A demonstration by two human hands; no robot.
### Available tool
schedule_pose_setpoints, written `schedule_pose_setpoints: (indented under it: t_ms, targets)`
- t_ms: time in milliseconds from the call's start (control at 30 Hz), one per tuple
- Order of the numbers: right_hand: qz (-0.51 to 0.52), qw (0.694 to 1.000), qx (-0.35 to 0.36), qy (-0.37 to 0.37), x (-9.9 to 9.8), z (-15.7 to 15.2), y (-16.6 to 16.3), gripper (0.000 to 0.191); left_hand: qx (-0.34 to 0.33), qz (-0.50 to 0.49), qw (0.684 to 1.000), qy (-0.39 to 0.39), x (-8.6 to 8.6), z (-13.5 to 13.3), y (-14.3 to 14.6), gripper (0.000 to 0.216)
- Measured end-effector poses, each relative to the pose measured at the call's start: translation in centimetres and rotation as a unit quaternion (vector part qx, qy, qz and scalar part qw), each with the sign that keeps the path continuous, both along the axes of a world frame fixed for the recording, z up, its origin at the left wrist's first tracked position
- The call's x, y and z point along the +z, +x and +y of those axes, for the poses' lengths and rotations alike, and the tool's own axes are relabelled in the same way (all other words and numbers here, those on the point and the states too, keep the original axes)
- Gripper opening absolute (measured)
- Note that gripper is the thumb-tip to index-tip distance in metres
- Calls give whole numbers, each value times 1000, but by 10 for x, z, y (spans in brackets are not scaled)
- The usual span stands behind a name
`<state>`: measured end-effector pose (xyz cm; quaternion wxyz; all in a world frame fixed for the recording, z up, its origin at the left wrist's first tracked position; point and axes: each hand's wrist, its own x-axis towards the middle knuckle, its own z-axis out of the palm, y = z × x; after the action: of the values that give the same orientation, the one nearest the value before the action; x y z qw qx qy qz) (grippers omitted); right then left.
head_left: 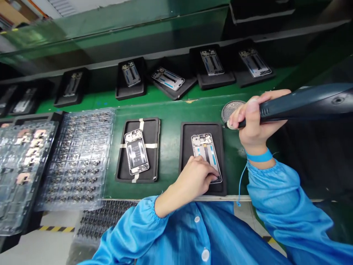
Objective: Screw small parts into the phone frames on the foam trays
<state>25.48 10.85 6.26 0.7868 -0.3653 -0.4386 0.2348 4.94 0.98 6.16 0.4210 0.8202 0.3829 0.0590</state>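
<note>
- The mat (187,140) lies on the bench (168,147), in front of the person.
- On it: a frame (202,147), with the left hand (194,176) on the frame.
- Left of it: a second mat (152,136) carrying a second frame (137,151), then trays (79,158).
- Right of it: a dish (233,110), just under the right hand (255,123), which grips a screwdriver (303,105).
- Behind it: a shelf (110,99) with a row of mats (212,84), each carrying a frame.

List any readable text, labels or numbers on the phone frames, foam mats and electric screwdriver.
Nothing is readable. The phone frame on the left foam mat shows small white print on its back, too blurred to read. The electric screwdriver shows no lettering.
</note>
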Motion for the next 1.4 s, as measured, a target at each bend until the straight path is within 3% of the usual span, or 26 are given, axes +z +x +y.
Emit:
schedule_pose_setpoints:
  t_ms: [167,467,667,833,933,1100,1200,1400]
  targets:
    - [-2,1000,18,-3,-1,0,1,51,8,7,1000,-1,-11,-12,-7,23]
    - [-24,999,11,-27,3,-3,2,58,123,-14,991,-42,-16,-29,-1,22]
    - [-40,999,-5,-34,-6,0,5,61,100,7,993,-54,-7,-24,6,30]
    - [-40,999,5,-21,-1,-2,5,56,97,-9,994,-45,-13,-23,2,41]
    - [-43,999,1,-29,4,-4,3,56,111,-15,994,-8,-20,-28,-4,46]
    - [-41,998,-27,-38,4,-2,1,63,183,29,973,139,-30,-50,-13,51]
    - [-43,998,-41,-21,10,-2,6,62,173,30,968,177,-36,-58,-18,46]
    - [-55,997,-55,19,20,0,49,39,132,1,973,190,-46,-26,-34,31]
